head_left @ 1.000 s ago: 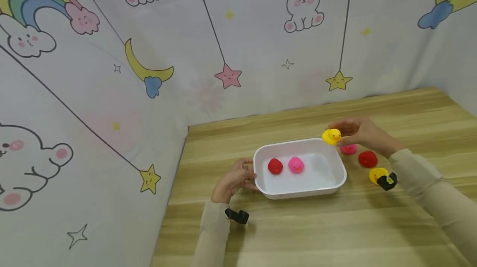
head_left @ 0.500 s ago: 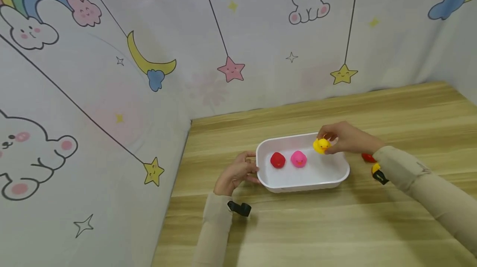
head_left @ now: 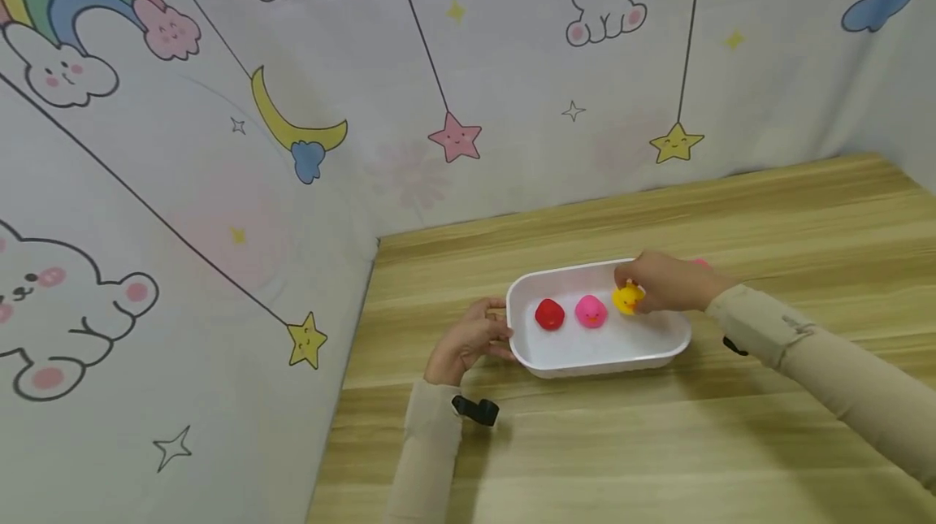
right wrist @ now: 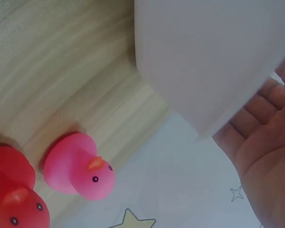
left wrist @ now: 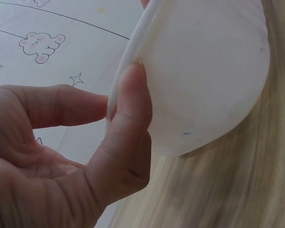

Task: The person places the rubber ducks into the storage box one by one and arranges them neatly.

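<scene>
Fingers (head_left: 626,271) of the right hand (head_left: 665,282), partly hidden, hold a yellow rubber duck (head_left: 626,298) inside a rectangular white plastic tray (head_left: 600,365); the left hand (head_left: 471,341) pinches its edge, probably for steadiness.

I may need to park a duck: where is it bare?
Free table: between the sleeves, in front of the tub; also behind it, up to the wall. Inside: a strip in front of the red duck and pink duck. Crowded: tub's left end, by the left hand; right end, by the right hand, yellow duck and, outside, more ducks.
</scene>
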A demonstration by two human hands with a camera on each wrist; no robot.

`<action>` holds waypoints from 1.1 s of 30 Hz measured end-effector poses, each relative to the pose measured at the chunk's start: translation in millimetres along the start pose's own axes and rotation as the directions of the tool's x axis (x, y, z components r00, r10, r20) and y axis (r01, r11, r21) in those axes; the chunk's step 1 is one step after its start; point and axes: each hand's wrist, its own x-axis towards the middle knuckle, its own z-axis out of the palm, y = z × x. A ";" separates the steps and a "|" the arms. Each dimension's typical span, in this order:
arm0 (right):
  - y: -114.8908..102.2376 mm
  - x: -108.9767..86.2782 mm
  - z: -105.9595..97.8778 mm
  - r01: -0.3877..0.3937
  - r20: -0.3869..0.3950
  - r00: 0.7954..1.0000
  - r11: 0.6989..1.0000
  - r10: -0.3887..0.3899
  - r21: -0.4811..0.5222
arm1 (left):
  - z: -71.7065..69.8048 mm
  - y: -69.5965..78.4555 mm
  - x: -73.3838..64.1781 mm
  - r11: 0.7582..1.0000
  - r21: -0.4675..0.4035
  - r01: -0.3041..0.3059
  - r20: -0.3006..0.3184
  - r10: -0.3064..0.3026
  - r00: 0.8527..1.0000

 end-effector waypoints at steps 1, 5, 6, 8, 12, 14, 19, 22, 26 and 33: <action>-0.5 0.6 1.0 0.002 0.003 1.000 1.000 -0.002 0.002 | 0.1 0.1 -0.2 1.000 -0.001 -0.001 0.000 0.001 1.000; -0.8 1.2 6.0 0.018 -0.004 1.000 1.000 -0.018 -0.022 | 0.3 -1.1 -1.1 1.000 -0.010 0.002 0.011 -0.002 1.000; -0.4 1.4 7.5 0.025 -0.005 1.000 0.999 -0.025 -0.030 | 0.2 -1.8 -1.5 1.000 -0.011 0.002 0.014 -0.002 1.000; 0.3 2.2 9.6 0.034 -0.005 0.999 0.999 -0.034 -0.042 | -0.4 -2.9 -1.9 1.000 -0.011 0.003 0.016 -0.002 1.000; 1.7 4.8 11.8 0.033 0.003 0.999 0.999 -0.033 -0.040 | -1.1 -2.8 -2.2 1.000 -0.008 -0.002 0.008 0.002 1.000; 2.4 5.6 12.4 0.028 0.004 1.000 0.998 -0.028 -0.049 | -1.0 -1.8 -2.0 1.000 -0.004 -0.005 0.006 0.005 1.000; 2.9 5.8 12.7 0.016 0.000 1.000 0.996 -0.016 -0.093 | -0.3 0.9 -0.7 1.000 -0.003 -0.008 0.009 0.008 1.000; 0.5 4.3 10.0 0.008 0.002 1.000 0.993 -0.008 -0.122 | 0.4 1.1 0.5 1.000 -0.009 -0.006 0.011 0.006 1.000; -4.6 -4.4 -1.8 -0.004 -0.026 1.000 0.992 0.000 -0.126 | 1.5 0.6 0.6 1.000 -0.009 -0.004 0.012 0.004 1.000; -2.8 -32.1 -31.8 -0.082 -0.175 0.981 0.997 0.083 0.012 | -3.1 -1.0 -0.4 1.000 -0.003 -0.003 0.016 0.003 1.000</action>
